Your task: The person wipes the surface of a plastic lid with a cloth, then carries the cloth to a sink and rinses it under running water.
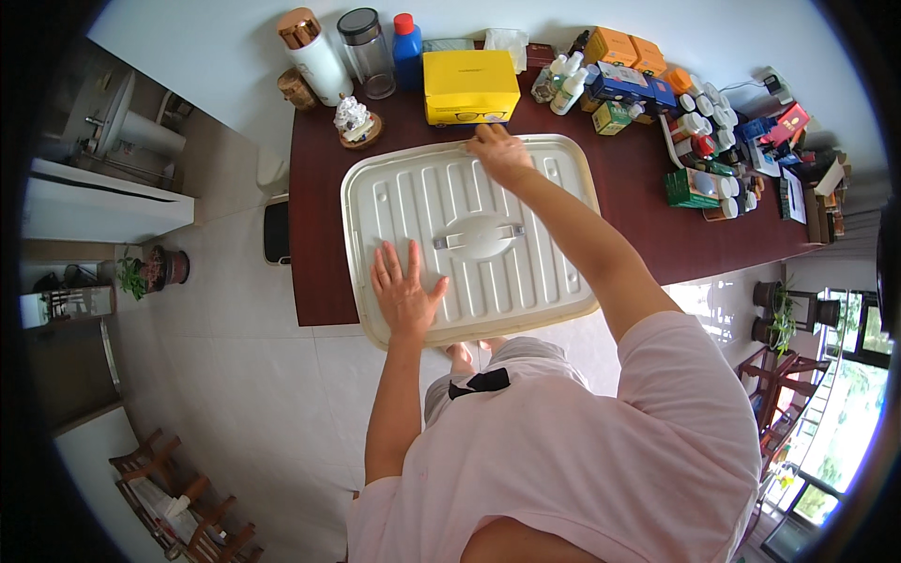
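A large off-white plastic storage-box lid [464,281] with raised ribs and a central folding handle [481,237] lies before me. It covers part of the dark red wooden table [633,243], and its near edge reaches past the table's front edge. Whether a box stands under it is hidden. My left hand [406,292] rests flat on the lid's left part, fingers spread. At the lid's far rim, my right hand [501,156] touches down with bent fingers. What it may hold there cannot be made out. Just beyond that hand stands a yellow box [470,81].
Left of the yellow box are a white thermos [325,74], a glass jar [371,63], a blue bottle [407,53] and a small ornament [354,121]. Spray bottles [569,91], cartons [623,84] and several pill bottles [704,127] crowd the right side. Wooden chairs [172,492] stand behind left.
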{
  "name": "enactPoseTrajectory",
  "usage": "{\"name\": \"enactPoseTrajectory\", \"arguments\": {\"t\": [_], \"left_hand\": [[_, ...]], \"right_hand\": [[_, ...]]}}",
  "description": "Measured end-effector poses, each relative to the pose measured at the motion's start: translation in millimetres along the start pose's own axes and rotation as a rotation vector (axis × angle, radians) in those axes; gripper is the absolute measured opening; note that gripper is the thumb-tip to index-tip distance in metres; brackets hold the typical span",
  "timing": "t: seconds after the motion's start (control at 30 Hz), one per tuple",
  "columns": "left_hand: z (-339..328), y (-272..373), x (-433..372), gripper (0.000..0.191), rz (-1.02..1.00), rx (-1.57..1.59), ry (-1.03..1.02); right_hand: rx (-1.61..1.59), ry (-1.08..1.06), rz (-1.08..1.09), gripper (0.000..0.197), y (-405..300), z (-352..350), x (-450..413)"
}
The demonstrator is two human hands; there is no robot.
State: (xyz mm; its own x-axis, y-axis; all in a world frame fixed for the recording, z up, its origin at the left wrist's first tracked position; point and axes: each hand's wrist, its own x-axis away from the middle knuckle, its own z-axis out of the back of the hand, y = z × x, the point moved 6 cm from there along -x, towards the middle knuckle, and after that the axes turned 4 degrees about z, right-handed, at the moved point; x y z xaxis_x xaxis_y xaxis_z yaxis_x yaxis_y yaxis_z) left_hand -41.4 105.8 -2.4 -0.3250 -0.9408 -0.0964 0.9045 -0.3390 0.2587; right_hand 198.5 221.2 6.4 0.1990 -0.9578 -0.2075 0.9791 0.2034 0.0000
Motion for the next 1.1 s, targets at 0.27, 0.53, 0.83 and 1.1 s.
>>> {"name": "enactPoseTrajectory", "arguments": {"t": [0.27,0.53,0.83,1.1], "left_hand": [[-2.7,3.4,2.8,0.078,-0.027,-0.026,-0.015],[-1.8,6.0,-0.9,0.080,-0.047,-0.066,-0.010],[-4.9,4.4,-0.9,0.079,-0.017,-0.085,-0.038],[-3.3,6.5,-2.0,0.078,0.000,-0.096,-0.051]], "right_hand": [[0.148,-0.117,-0.308,0.019,124.9,19.8,89.4],[0.083,-0.011,-0.162,0.017,55.8,17.0,48.8],[0.080,-0.137,-0.363,0.016,103.0,18.7,66.2],[0.148,-0.263,-0.478,0.015,131.5,23.4,83.5]]}}
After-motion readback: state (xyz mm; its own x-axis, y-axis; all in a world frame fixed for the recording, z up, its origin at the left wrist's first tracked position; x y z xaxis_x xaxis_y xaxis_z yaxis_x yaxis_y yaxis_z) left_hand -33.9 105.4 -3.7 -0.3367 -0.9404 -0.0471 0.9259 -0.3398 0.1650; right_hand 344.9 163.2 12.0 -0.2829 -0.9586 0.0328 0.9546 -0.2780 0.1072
